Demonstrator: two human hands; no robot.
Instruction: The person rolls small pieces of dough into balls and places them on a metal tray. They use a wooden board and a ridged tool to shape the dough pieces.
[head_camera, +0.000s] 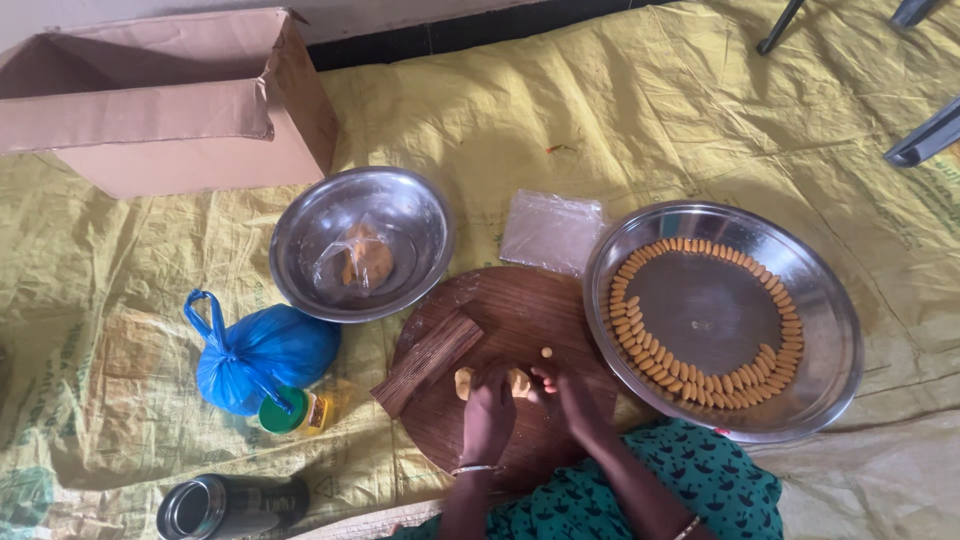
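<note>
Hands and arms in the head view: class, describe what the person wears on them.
Both forearms are bare, with no sleeves showing. The left hand has a thin silver-coloured bangle at the wrist. The right hand has a thin bangle further up the arm. No gloves or rings are discernible.

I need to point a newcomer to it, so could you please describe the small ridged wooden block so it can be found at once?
Start at the round wooden board in front of the person. On its left edge, below the steel bowl, lies the ridged wooden block. It alone is flat, rectangular and grooved; the dough under the hands is yellow and soft.
</note>
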